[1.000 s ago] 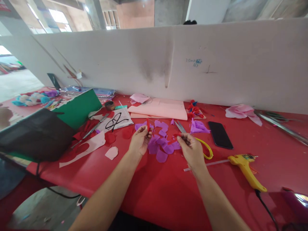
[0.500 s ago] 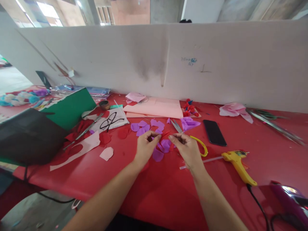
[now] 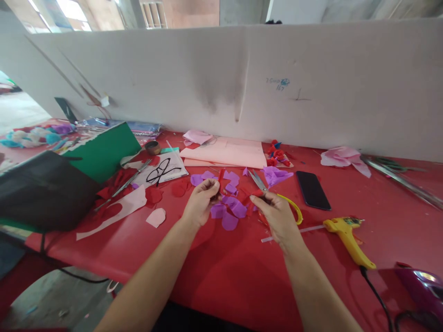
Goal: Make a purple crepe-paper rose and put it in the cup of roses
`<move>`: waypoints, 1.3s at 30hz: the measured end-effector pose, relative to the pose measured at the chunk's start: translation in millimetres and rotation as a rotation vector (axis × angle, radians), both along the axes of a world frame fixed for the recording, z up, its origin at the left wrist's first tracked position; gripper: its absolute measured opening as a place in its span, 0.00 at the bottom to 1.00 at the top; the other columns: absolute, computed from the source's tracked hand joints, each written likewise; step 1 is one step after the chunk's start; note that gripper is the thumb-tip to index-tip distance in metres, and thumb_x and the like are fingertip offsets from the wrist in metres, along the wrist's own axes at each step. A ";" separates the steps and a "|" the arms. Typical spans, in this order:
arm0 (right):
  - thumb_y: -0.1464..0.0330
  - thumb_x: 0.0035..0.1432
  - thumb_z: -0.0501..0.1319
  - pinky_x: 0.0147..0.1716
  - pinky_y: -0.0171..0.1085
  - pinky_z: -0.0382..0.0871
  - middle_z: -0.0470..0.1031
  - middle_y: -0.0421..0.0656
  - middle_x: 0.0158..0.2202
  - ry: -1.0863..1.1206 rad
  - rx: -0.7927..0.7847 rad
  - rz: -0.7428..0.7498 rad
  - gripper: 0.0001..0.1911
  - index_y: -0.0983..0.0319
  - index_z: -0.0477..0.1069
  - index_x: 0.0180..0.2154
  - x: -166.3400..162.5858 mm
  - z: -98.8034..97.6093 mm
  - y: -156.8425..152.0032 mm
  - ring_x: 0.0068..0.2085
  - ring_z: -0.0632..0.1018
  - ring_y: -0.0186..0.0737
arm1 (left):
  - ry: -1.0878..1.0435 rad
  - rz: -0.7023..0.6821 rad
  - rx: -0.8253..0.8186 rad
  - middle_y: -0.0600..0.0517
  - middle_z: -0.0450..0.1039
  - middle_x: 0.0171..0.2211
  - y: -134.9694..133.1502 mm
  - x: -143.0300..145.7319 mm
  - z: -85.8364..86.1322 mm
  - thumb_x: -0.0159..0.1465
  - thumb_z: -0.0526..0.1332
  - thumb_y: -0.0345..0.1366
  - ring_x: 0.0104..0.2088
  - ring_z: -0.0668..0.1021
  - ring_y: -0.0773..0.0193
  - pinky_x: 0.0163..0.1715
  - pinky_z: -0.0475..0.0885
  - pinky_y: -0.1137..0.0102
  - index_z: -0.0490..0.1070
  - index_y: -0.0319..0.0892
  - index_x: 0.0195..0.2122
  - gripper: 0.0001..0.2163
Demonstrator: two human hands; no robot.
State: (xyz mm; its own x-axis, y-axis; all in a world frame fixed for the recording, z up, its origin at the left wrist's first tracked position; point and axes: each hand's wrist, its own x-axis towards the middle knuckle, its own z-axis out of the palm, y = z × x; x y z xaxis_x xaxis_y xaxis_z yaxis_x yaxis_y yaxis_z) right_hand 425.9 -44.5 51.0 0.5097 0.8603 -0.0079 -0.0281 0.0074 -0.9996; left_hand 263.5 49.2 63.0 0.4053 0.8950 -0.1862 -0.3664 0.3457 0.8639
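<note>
My left hand pinches a narrow red paper strip that sticks up past the fingertips. Closed on a red paper piece, my right hand is a short way to the right. Several purple paper petals lie on the red table between and behind the hands. Scissors with yellow handles lie partly under my right hand, blades pointing away. Just beyond them rests a crumpled purple paper.
A phone and a yellow glue gun with a cord lie at right. Pink sheets and red paper flowers are at the back. Eyeglasses, tweezers and a green board stand or lie at left.
My hands have moved apart, the left one going left. The red strip now stands upright in my left hand, and a red piece shows in my right. The camera view has shifted slightly.
</note>
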 end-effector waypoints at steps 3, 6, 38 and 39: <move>0.62 0.45 0.68 0.27 0.33 0.61 0.73 0.37 0.25 0.002 0.007 -0.040 0.09 0.59 0.76 0.29 3.7 -1.4 0.8 0.26 0.70 0.34 | -0.052 0.055 -0.078 0.57 0.65 0.20 5.7 -1.2 -1.8 0.44 0.71 0.36 0.19 0.67 0.75 0.19 0.58 0.79 0.66 0.40 0.25 0.14; 0.62 0.44 0.68 0.26 0.33 0.60 0.72 0.37 0.23 0.002 -0.008 -0.079 0.10 0.60 0.76 0.28 6.2 -0.7 1.5 0.25 0.68 0.33 | -0.024 0.190 -0.063 0.57 0.64 0.20 15.2 -6.6 -3.0 0.44 0.69 0.34 0.19 0.66 0.75 0.18 0.56 0.79 0.66 0.40 0.26 0.12; 0.66 0.63 0.50 0.27 0.33 0.60 0.68 0.38 0.24 -0.475 -0.043 0.287 0.13 0.61 0.71 0.35 -33.6 5.1 -3.6 0.25 0.68 0.34 | -0.066 -0.032 -0.115 0.51 0.75 0.24 -24.1 21.0 -8.7 0.43 0.72 0.33 0.27 0.77 0.67 0.32 0.70 0.72 0.74 0.37 0.26 0.11; 0.66 0.63 0.50 0.28 0.33 0.60 0.69 0.38 0.24 -0.501 -0.049 0.282 0.13 0.62 0.71 0.34 -34.4 4.4 -3.1 0.26 0.68 0.35 | -0.077 -0.048 -0.115 0.51 0.75 0.24 -25.7 21.2 -7.6 0.43 0.72 0.33 0.27 0.77 0.66 0.31 0.70 0.72 0.74 0.37 0.25 0.10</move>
